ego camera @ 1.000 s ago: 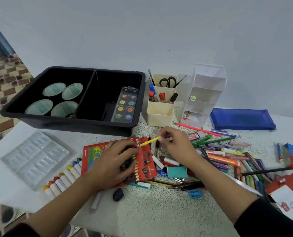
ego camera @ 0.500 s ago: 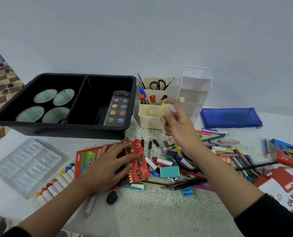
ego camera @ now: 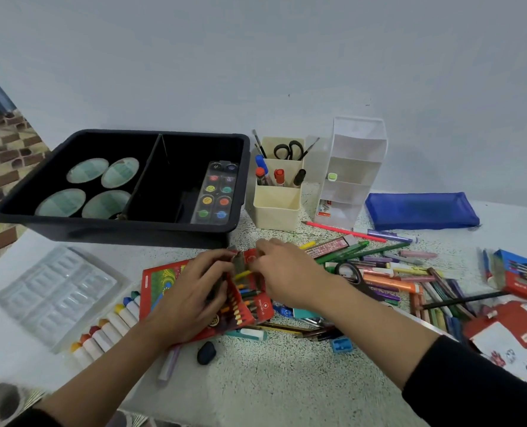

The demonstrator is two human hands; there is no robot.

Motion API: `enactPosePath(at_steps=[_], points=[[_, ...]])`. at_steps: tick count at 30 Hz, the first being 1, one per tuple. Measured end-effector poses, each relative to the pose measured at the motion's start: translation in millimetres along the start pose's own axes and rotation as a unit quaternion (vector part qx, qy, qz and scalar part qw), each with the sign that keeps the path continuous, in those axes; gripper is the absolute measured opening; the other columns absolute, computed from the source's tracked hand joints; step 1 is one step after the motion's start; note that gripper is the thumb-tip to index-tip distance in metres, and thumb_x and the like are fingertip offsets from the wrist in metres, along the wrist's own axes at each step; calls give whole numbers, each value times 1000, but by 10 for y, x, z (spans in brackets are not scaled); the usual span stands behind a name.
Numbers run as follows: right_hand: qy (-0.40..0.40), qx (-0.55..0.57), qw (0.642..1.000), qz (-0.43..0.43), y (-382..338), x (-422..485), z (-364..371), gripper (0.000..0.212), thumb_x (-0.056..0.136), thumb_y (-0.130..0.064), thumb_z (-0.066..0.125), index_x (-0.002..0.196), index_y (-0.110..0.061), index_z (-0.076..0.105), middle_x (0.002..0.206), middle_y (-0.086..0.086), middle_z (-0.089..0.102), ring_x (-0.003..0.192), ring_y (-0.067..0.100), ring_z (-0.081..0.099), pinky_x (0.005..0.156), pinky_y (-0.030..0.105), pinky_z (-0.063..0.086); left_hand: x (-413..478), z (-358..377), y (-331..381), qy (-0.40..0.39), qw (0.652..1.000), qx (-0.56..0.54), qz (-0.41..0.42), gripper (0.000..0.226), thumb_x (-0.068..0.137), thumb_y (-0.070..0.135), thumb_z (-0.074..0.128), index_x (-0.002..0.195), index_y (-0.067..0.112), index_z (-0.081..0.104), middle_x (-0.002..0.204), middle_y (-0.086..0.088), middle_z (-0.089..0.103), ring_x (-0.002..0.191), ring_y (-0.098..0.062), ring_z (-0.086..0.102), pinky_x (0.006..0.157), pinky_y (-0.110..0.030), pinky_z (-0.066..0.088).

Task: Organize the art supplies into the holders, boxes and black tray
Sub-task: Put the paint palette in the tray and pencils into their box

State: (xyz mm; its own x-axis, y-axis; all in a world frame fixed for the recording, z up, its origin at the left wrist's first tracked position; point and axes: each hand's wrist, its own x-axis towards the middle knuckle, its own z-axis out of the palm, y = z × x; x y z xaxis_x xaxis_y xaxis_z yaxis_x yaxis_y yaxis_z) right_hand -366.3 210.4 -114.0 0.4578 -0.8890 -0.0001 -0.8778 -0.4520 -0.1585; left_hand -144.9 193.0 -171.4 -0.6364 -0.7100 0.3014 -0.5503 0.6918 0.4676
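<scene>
A red coloured-pencil box (ego camera: 163, 280) lies open on the table in front of the black tray (ego camera: 117, 232). My left hand (ego camera: 191, 297) presses on the box and pinches its grey flap. My right hand (ego camera: 287, 272) is at the box mouth, fingers closed on a yellow pencil (ego camera: 243, 275) whose end lies among the pencils inside. A cream holder (ego camera: 276, 211) with scissors, brushes and markers and a white tiered organizer (ego camera: 348, 167) stand behind. A watercolour palette (ego camera: 216, 192) rests in the tray's right half.
A heap of loose pens, markers and pencils (ego camera: 394, 272) spreads to the right, with a blue pouch (ego camera: 419, 211) behind it. An oil pastel box (ego camera: 518, 343) sits at the right edge. A clear plastic insert (ego camera: 53, 291), a row of crayons (ego camera: 105, 328) and a black eraser (ego camera: 206, 352) lie left and front.
My right hand came down from beside the cream holder, where it held the yellow pencil up, back to the red box. My left hand shifted from flat on the box to its flap.
</scene>
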Motion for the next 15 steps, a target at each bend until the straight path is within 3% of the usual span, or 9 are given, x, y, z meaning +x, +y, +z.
enactPosePath(at_steps=[3, 7, 11, 15], points=[[3, 57, 998, -32, -46, 75, 96, 28, 86, -2, 54, 106, -9, 71, 103, 8, 62, 98, 28, 57, 79, 43, 53, 5, 12, -8, -3, 1000, 7, 4, 32, 102, 33, 41, 127, 19, 55, 143, 0, 47, 129, -13, 47, 103, -39, 48], [43, 91, 995, 23, 147, 16, 55, 27, 89, -12, 54, 107, -18, 73, 96, 0, 65, 97, 22, 58, 81, 44, 52, -3, 25, -39, -9, 1000, 21, 2, 33, 102, 35, 42, 129, 21, 55, 142, 2, 48, 128, -14, 48, 101, -41, 49], [0, 64, 993, 102, 360, -136, -50, 23, 95, -36, 60, 114, -29, 72, 107, -4, 59, 111, 19, 50, 92, 43, 43, 4, 33, -49, -11, 999, 41, 6, 35, 101, 38, 42, 130, 23, 54, 142, 2, 48, 127, -14, 48, 100, -40, 50], [-15, 69, 994, 87, 264, -174, 39, 21, 98, -25, 58, 113, -31, 72, 104, -6, 59, 112, 20, 48, 92, 46, 35, 2, 27, -45, -16, 999, 44, 7, 35, 101, 40, 42, 130, 25, 55, 142, 3, 49, 127, -14, 48, 100, -39, 50]])
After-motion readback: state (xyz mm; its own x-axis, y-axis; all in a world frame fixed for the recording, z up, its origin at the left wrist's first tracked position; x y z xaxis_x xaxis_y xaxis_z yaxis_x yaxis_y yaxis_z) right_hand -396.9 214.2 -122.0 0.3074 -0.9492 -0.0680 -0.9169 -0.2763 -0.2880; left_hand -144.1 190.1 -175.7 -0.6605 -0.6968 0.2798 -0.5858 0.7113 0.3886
